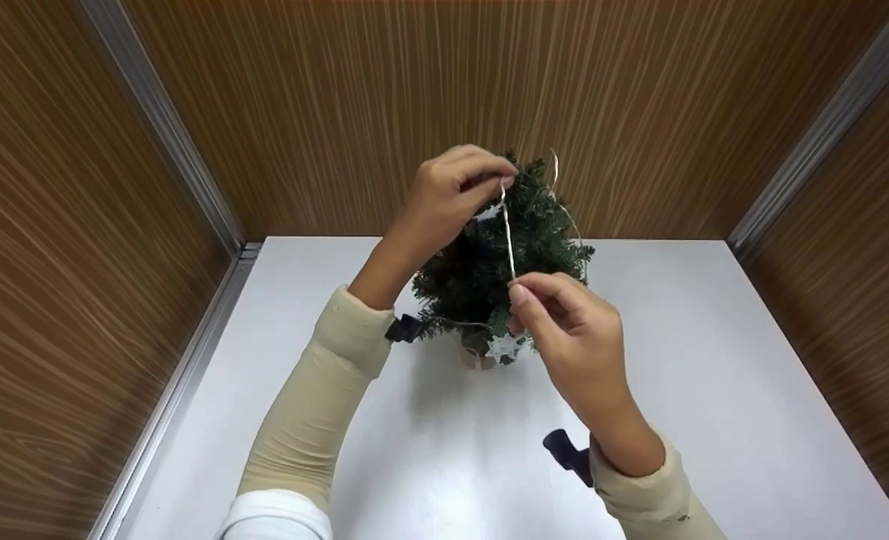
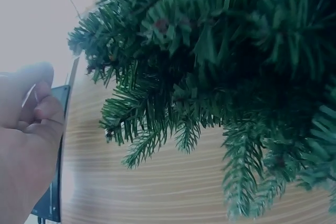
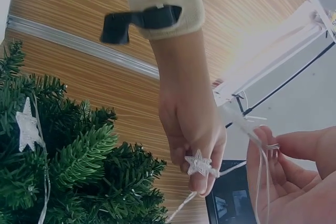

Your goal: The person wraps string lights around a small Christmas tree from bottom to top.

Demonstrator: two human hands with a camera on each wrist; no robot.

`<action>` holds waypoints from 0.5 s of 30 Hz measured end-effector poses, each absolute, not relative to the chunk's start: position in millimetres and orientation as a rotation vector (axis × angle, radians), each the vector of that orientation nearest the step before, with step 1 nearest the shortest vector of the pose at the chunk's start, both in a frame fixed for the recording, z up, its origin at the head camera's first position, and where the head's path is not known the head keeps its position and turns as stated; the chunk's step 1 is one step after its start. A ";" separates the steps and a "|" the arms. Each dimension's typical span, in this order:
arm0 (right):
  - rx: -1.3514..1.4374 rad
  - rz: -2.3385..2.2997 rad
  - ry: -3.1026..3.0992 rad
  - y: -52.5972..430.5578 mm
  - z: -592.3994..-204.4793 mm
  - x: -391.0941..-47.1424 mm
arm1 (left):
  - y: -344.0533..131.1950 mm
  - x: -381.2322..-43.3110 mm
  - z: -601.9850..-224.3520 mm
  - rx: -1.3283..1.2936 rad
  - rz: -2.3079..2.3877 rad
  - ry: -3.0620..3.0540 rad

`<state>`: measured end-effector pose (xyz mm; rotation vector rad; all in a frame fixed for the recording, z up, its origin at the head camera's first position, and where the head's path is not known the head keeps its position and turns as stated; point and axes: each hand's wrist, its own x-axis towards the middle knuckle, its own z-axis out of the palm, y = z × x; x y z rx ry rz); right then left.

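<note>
A small artificial Christmas tree stands upright in front of me. Above its top left side, my left hand pinches a thin, clear string-light wire. Lower down and nearer, my right hand pinches the same wire between thumb and forefinger, so the stretch between the hands runs taut. In the right wrist view, a clear star light sits at the left hand's fingertips, and loose strands hang from the right hand. The left wrist view shows green branches beside the left hand.
Another star light hangs low at the tree's front, above its pale base. More wire runs down the tree's right side. The white table is bounded by wood-grain panels at the back and both sides.
</note>
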<state>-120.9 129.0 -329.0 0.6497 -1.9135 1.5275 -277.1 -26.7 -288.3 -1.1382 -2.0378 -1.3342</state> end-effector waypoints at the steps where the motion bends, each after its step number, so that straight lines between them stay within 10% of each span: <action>1: 0.648 1.517 -1.920 128.6 -329.6 -121.8 | -24.5 -279.9 -286.5 -1.130 -1.309 -2.042; 15: 0.601 1.439 -1.954 126.6 -336.8 -130.6 | -5.0 -311.1 -260.9 -1.078 -1.086 -2.073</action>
